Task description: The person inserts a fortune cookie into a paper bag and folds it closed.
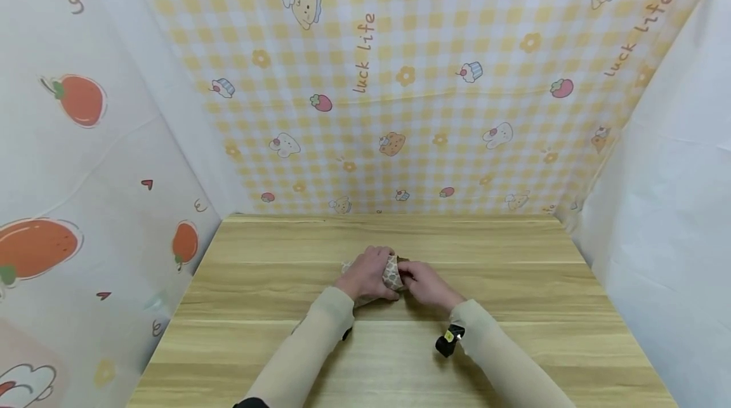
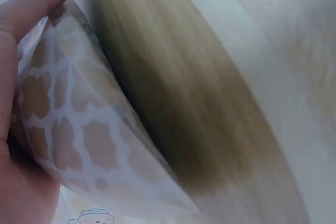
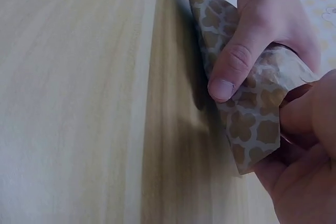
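A paper bag (image 1: pixel 392 273) with a brown and white flower-like pattern is held above the wooden table. My left hand (image 1: pixel 371 273) grips it from the left. In the right wrist view the thumb of my left hand (image 3: pixel 273 30) lies along the near face of the patterned paper bag (image 3: pixel 244 124). The left wrist view shows the bag (image 2: pixel 100 135) tapering to a pointed corner. My right hand (image 1: pixel 425 282) is at the bag's open right end. Fingers of this right hand (image 3: pixel 307 177) reach into the opening, where their tips are hidden; whether they pinch anything does not show.
The wood-grain table (image 1: pixel 257 294) extends around both hands. A yellow checked cloth (image 1: pixel 342 78) with cartoon prints hangs behind it. White sheeting stands on the left (image 1: pixel 114 160) and right (image 1: pixel 657 205). A small black camera (image 1: pixel 449 339) is strapped to the right wrist.
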Tool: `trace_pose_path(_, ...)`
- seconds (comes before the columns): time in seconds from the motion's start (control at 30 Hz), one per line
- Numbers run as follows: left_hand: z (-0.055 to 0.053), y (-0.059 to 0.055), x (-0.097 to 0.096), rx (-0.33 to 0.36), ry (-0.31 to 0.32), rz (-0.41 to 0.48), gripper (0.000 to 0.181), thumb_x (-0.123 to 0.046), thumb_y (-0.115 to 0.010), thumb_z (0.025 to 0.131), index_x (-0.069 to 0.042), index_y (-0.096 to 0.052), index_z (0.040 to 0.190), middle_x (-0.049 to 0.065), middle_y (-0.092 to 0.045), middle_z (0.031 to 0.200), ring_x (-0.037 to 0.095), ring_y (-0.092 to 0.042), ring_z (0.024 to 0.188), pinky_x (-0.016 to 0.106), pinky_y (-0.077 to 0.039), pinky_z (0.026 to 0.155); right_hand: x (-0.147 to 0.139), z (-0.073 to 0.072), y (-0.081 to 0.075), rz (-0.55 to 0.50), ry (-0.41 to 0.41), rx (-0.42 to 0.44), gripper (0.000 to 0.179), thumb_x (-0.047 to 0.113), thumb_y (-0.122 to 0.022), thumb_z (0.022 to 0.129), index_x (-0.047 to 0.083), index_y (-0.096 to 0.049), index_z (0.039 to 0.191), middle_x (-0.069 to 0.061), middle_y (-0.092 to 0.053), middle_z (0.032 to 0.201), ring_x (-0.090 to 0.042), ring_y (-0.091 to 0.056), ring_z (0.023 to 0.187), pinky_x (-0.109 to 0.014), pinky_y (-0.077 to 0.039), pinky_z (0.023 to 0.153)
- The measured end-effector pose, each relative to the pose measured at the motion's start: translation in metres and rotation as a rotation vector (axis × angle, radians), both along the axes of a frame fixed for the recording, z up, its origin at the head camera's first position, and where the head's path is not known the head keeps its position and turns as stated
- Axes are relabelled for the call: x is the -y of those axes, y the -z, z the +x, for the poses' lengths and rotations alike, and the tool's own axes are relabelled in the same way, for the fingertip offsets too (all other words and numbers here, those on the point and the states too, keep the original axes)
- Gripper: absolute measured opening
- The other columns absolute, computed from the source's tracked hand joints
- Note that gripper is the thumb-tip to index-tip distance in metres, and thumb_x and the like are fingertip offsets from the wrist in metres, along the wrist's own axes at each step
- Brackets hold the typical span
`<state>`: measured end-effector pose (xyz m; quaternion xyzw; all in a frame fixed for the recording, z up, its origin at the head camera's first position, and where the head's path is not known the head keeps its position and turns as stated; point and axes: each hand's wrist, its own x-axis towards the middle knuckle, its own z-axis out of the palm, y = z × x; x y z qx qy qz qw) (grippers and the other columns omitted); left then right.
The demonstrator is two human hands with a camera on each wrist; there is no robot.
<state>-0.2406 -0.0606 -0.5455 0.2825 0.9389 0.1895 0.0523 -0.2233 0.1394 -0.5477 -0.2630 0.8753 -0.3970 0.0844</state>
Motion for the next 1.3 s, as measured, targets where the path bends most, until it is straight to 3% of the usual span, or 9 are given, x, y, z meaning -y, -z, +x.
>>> trace_pose_path(0.13,0.003,0.0,-0.001,-0.01,-0.035,0.042,0.097,-0.05,-0.095,0.072,-0.009,-0.048,0.147,0.008,-0.062,0.135,0.024,-0.055,0.118,0.041,-0.051,0.103,-0.002,0.002,-0.004,-0.027,0.054,-0.067,0.024,-0.004,-0.061,0.1,0.009,-0.075,0.114,-0.007,-0.076,0.113,-0.025,-0.07,0.107,-0.044,-0.058,0.093)
trace_pose_path(0.27,0.004,0.004,-0.004,-0.067,-0.094,0.099,0.099,-0.053,-0.093,0.074,-0.007,-0.046,0.148,0.01,-0.06,0.136,0.025,-0.055,0.117,0.044,-0.05,0.104,-0.006,0.004,-0.008,-0.123,0.171,-0.146,0.019,0.004,-0.068,0.099,0.008,-0.074,0.117,-0.009,-0.074,0.116,-0.029,-0.07,0.109,-0.046,-0.06,0.093)
trace_pose_path(0.43,0.006,0.006,-0.009,-0.151,-0.184,0.202,0.103,-0.055,-0.093,0.074,-0.002,-0.045,0.149,0.016,-0.06,0.136,0.031,-0.057,0.12,0.05,-0.049,0.107,-0.011,0.004,-0.006,-0.217,0.318,-0.248,0.033,0.014,-0.077,0.097,0.004,-0.068,0.127,-0.015,-0.066,0.125,-0.037,-0.064,0.115,-0.052,-0.058,0.094)
trace_pose_path(0.5,0.006,0.007,-0.01,-0.198,-0.222,0.232,0.104,-0.056,-0.092,0.073,0.0,-0.046,0.148,0.017,-0.06,0.137,0.032,-0.058,0.121,0.052,-0.05,0.106,-0.012,0.005,-0.005,-0.245,0.355,-0.222,0.043,0.018,-0.078,0.096,0.003,-0.064,0.133,-0.018,-0.061,0.13,-0.037,-0.062,0.116,-0.051,-0.059,0.093)
trace_pose_path(0.6,0.007,0.007,-0.013,-0.289,-0.279,0.249,0.103,-0.059,-0.092,0.073,0.0,-0.048,0.146,0.016,-0.062,0.13,0.031,-0.061,0.114,0.05,-0.054,0.098,-0.011,0.007,-0.004,-0.296,0.383,-0.099,0.06,0.022,-0.08,0.095,0.0,-0.055,0.144,-0.02,-0.054,0.139,-0.036,-0.06,0.12,-0.045,-0.06,0.093)
trace_pose_path(0.73,0.007,0.007,-0.018,-0.394,-0.342,0.269,0.101,-0.055,-0.094,0.07,0.0,-0.051,0.143,0.015,-0.064,0.124,0.029,-0.064,0.107,0.047,-0.057,0.088,-0.005,0.01,-0.003,-0.351,0.39,0.068,0.075,0.026,-0.082,0.093,-0.002,-0.044,0.152,-0.021,-0.058,0.139,-0.036,-0.063,0.121,-0.04,-0.06,0.094)
trace_pose_path(0.97,0.012,0.007,-0.026,-0.462,-0.422,0.302,0.1,-0.047,-0.096,0.066,-0.002,-0.048,0.142,0.013,-0.063,0.118,0.026,-0.065,0.098,0.046,-0.057,0.081,0.006,0.01,-0.003,-0.403,0.436,0.15,0.087,0.03,-0.082,0.093,-0.001,-0.034,0.159,-0.021,-0.068,0.129,-0.032,-0.069,0.116,-0.037,-0.06,0.093)
trace_pose_path(1.13,0.015,0.003,-0.028,-0.39,-0.425,0.388,0.108,-0.047,-0.098,0.064,-0.001,-0.044,0.146,0.017,-0.059,0.125,0.029,-0.063,0.102,0.048,-0.053,0.083,0.007,0.007,-0.009,-0.497,0.444,0.183,0.078,0.018,-0.08,0.095,-0.003,-0.038,0.157,-0.026,-0.068,0.13,-0.035,-0.07,0.113,-0.028,-0.06,0.084)
trace_pose_path(1.3,0.016,-0.007,-0.02,-0.108,-0.357,0.58,0.111,-0.046,-0.095,0.071,-0.006,-0.035,0.155,0.016,-0.055,0.136,0.029,-0.06,0.113,0.05,-0.053,0.096,0.001,0.004,-0.015,-0.539,0.435,0.191,0.074,0.012,-0.078,0.096,-0.003,-0.038,0.157,-0.021,-0.071,0.119,-0.028,-0.071,0.107,-0.022,-0.058,0.078)
